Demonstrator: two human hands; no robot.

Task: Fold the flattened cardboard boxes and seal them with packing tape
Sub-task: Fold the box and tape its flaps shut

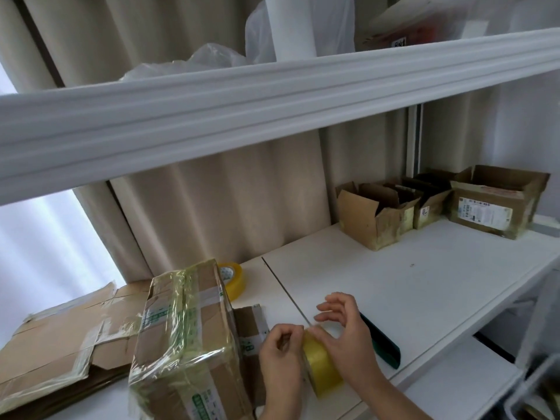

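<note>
From the head camera, both hands work a yellowish roll of packing tape (322,366) standing on edge on the white tabletop (424,277). The left hand (280,356) has its fingers curled against the roll's near side, apparently pinching at it. The right hand (342,331) rests over the roll's top with fingers loosely spread. Just left stands a folded brown cardboard box wrapped in yellowed tape (185,338), with flattened brown cardboard (60,338) lying beyond it. A second yellow tape roll (235,278) sits behind the box. Four open cardboard boxes (436,204) line the far right. A dark green tool (383,341) lies beside the right hand.
</note>
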